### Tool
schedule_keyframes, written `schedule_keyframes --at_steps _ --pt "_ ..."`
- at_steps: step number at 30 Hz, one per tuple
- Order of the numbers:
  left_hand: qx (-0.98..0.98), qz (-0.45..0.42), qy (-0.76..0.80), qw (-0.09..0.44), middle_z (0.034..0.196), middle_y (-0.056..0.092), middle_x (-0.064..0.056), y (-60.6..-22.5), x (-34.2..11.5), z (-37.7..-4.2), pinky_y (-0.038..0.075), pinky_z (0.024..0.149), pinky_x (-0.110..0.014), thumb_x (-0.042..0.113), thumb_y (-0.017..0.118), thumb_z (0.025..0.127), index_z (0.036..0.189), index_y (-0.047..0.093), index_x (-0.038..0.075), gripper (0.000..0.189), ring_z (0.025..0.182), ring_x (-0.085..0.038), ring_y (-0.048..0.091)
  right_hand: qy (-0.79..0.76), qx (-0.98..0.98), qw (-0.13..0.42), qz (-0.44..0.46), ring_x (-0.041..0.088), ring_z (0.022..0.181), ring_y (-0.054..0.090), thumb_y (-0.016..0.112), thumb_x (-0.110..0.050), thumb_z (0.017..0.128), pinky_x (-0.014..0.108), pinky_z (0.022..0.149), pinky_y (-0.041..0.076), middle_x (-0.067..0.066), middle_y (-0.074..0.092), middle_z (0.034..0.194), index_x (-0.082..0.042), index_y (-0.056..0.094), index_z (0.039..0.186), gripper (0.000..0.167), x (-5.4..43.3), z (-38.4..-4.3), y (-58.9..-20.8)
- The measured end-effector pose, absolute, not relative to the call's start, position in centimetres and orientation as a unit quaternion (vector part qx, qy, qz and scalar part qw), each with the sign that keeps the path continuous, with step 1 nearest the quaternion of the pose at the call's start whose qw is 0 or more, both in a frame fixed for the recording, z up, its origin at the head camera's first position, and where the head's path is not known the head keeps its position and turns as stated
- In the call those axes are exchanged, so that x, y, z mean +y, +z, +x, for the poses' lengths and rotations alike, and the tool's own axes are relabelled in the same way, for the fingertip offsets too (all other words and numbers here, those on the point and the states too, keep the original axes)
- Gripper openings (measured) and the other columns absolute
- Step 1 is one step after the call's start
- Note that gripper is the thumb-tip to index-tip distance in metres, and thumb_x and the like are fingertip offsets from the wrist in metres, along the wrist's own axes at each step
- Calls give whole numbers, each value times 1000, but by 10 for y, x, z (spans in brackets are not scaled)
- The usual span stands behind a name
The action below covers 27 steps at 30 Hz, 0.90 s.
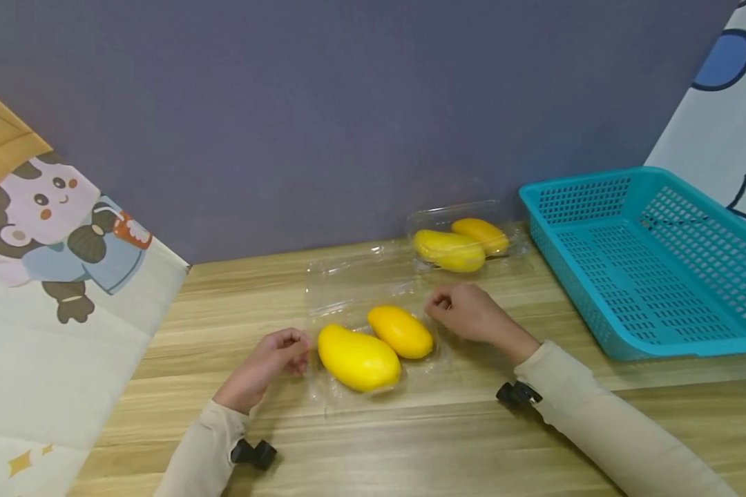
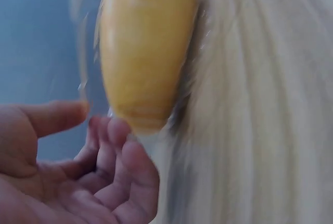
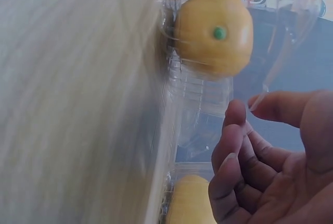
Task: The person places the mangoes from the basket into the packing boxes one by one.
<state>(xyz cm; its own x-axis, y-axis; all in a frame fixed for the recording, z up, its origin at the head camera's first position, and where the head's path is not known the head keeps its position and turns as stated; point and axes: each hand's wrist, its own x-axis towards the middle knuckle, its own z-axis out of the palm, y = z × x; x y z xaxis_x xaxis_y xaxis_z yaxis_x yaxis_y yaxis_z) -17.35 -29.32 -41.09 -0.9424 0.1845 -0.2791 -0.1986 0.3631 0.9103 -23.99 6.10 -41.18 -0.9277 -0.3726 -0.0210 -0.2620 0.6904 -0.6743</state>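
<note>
An opened clear plastic clamshell container (image 1: pixel 363 279) lies on the table, its lid tipped back toward the wall. Inside sit two yellow mangoes, a larger one (image 1: pixel 358 359) on the left and a smaller one (image 1: pixel 400 333) on the right. At the left side, my left hand (image 1: pixel 280 353) pinches the thin clear edge between thumb and curled fingers; the left wrist view has a mango (image 2: pixel 148 47) just beyond. My right hand (image 1: pixel 469 312) pinches the clear edge on the opposite side. A mango with a green stem spot (image 3: pixel 216 36) shows above the right fingertips.
Behind, a second clear container (image 1: pixel 488 207) with two mangoes (image 1: pixel 449 250) stands by the grey-blue wall (image 1: pixel 323 124). A turquoise plastic basket (image 1: pixel 572 297) occupies the right side of the wooden table (image 1: pixel 410 449). A cartoon-printed sheet (image 1: pixel 68 345) hangs on the left.
</note>
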Motion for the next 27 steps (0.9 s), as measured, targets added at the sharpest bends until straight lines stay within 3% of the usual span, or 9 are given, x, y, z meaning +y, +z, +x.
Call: schedule_keyframes --at_steps 7,13,18,22,27 --pt "814 52 539 213 84 60 -2 -406 -302 -175 52 67 -27 19 55 101 107 56 -7 26 75 -15 57 -351 915 98 -175 13 52 54 60 -26 93 29 52 48 1 69 81 -13 72 95 17 62 -238 -407" --pt "838 80 489 229 83 59 -5 -399 -307 -175 49 64 -28 27 58 100 102 58 -4 31 74 -17 55 -338 913 123 -194 13 54 53 60 -25 92 29 53 47 3 70 82 -12 72 92 18 65 -235 -398" --pt "847 37 491 199 86 61 -6 -398 -310 -181 51 65 -29 25 53 103 103 60 -3 29 75 -17 57 -327 916 129 -191 13 58 56 59 -31 97 30 57 47 2 70 89 -13 70 99 22 66 -240 -396" --pt "836 -42 527 147 87 61 -6 -403 -309 -190 52 67 -28 21 48 104 109 57 -3 25 74 -16 58 -344 915 108 -179 14 69 59 55 -33 99 31 69 48 4 70 99 -14 69 106 25 63 -246 -402" --pt "815 -102 562 98 89 61 -1 -408 -303 -204 52 66 -26 20 45 105 122 52 -2 28 74 -13 59 -417 891 114 -139 19 82 61 53 -31 101 31 69 48 9 68 105 -11 68 112 28 53 -255 -408"
